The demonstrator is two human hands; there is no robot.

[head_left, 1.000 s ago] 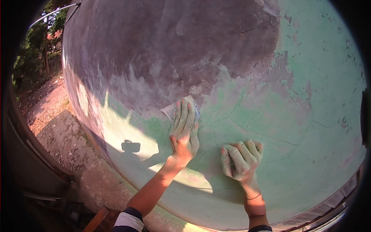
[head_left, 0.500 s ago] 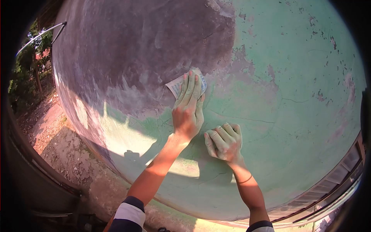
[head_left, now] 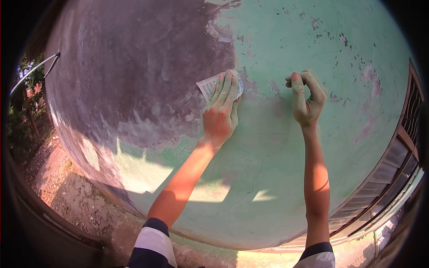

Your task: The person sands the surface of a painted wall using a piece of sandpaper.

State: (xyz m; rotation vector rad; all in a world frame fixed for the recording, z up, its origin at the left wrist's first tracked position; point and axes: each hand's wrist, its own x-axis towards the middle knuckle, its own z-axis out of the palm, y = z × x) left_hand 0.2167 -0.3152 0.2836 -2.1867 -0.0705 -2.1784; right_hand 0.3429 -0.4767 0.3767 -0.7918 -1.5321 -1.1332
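My left hand [head_left: 219, 116] lies flat with its fingers stretched over a piece of sandpaper [head_left: 206, 88], pressing it to the wall [head_left: 272, 156]. Printed letters show on the sheet's back, and one corner sticks out left of the fingers. The sheet sits where dark, bare plaster [head_left: 147, 58] meets green paint. To the right, my right hand [head_left: 309, 98] is raised in front of the green part, fingers curled in and thumb up. Whether anything is inside its fingers is hidden. Pale dust coats both hands.
Flaking paint patches [head_left: 344, 39] mark the upper right. A louvred window [head_left: 380, 183] stands at the right edge. A white pipe [head_left: 33, 71] juts out at upper left. Rough ground [head_left: 85, 201] runs along the wall's foot, partly sunlit.
My right hand has risen up and to the right from its low place near the left wrist. My left hand and the sandpaper have moved slightly up the wall. The view has turned right.
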